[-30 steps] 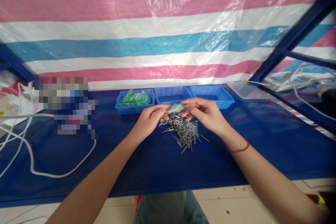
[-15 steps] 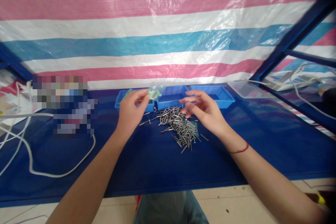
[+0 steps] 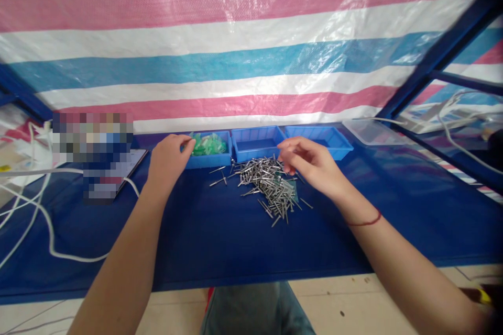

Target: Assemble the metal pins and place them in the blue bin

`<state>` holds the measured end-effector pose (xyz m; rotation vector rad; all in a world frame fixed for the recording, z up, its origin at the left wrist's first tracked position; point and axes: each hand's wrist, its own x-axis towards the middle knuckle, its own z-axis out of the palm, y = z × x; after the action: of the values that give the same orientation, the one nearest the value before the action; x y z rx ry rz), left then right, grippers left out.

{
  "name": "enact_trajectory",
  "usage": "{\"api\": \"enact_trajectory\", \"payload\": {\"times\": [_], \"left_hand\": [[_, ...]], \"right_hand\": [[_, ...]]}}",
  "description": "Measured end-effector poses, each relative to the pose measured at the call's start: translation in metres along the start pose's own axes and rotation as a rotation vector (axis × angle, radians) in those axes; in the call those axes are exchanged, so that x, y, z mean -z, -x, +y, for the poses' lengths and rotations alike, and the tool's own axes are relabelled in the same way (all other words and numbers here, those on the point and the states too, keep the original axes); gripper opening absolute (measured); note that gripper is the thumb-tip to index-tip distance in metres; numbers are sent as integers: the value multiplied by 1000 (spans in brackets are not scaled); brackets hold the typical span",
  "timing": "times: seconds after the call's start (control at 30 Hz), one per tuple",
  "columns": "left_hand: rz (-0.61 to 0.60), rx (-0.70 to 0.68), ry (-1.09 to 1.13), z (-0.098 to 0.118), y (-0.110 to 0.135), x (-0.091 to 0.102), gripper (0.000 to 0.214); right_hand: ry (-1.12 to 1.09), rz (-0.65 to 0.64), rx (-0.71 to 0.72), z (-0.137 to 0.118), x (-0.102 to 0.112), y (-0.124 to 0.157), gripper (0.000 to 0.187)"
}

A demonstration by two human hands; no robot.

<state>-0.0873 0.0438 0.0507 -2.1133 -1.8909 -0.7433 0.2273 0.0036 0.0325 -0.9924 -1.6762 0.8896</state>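
Note:
A heap of small metal nails (image 3: 267, 183) lies on the blue table (image 3: 220, 235). My right hand (image 3: 308, 162) hovers at the heap's far right edge, fingers curled loosely with nothing visible in them. My left hand (image 3: 168, 157) reaches to the left blue bin (image 3: 208, 159), its fingertips at the bin's near left corner beside the green packets (image 3: 208, 144) that lie inside. No packet shows in the left hand. A few stray nails (image 3: 218, 177) lie between the bin and the heap.
Two more blue bins (image 3: 255, 142) (image 3: 318, 138) stand in a row to the right, then a clear lid (image 3: 369, 133). White cables (image 3: 47, 230) loop at the left. A striped tarp (image 3: 236, 52) hangs behind. The table's front edge is near my lap.
My left hand carried a green packet from above the nail heap to the left bin and let it go there. My right hand stayed by the heap, fingers loosening.

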Motion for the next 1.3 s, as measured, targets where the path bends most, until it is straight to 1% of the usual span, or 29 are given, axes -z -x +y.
{"api": "enact_trajectory", "payload": {"times": [0.07, 0.1, 0.17, 0.2, 0.23, 0.3, 0.37, 0.43, 0.53, 0.63, 0.67, 0.73, 0.83, 0.9, 1.07, 1.2, 1.3], "left_hand": [[-15, 6, -5, 2, 1, 1, 35], [6, 6, -9, 4, 2, 1, 36], [94, -15, 1, 9, 3, 2, 35], [141, -39, 20, 13, 4, 3, 34], [178, -74, 50, 18, 5, 3, 32], [188, -177, 142, 34, 10, 2, 28], [107, -342, 236, 53, 18, -2, 25], [-1, -523, 322, 73, 30, -7, 26], [-161, -749, 397, 99, 51, -18, 36], [-286, -886, 414, 115, 69, -28, 51], [-309, -905, 412, 118, 73, -31, 53], [-343, -912, 396, 120, 77, -33, 48], [-356, -890, 376, 120, 78, -34, 38], [-351, -881, 381, 119, 77, -33, 35], [-335, -862, 412, 121, 79, -34, 33], [-335, -846, 410, 121, 80, -36, 34], [-326, -828, 416, 121, 81, -36, 34]], "right_hand": [[222, -83, 18, 1, 10, -1, 13], [342, -126, 42, 1, 15, -2, 11], [525, -205, 91, 1, 24, -2, 10], [569, -250, 93, 2, 29, -3, 9], [590, -298, 67, 2, 33, -2, 9], [610, -401, -50, 4, 38, -1, 11], [629, -488, -189, 7, 42, 0, 17], [630, -550, -280, 11, 44, 1, 24], [612, -601, -332, 15, 46, 2, 26], [627, -605, -336, 17, 47, 2, 30], [630, -607, -336, 17, 47, 2, 31], [628, -606, -332, 17, 47, 2, 31], [644, -561, -306, 14, 47, 1, 28], [679, -545, -306, 10, 45, 1, 24], [698, -563, -378, 5, 39, 1, 35], [714, -544, -361, 8, 35, 1, 36], [689, -531, -337, 12, 34, 1, 41]]}}
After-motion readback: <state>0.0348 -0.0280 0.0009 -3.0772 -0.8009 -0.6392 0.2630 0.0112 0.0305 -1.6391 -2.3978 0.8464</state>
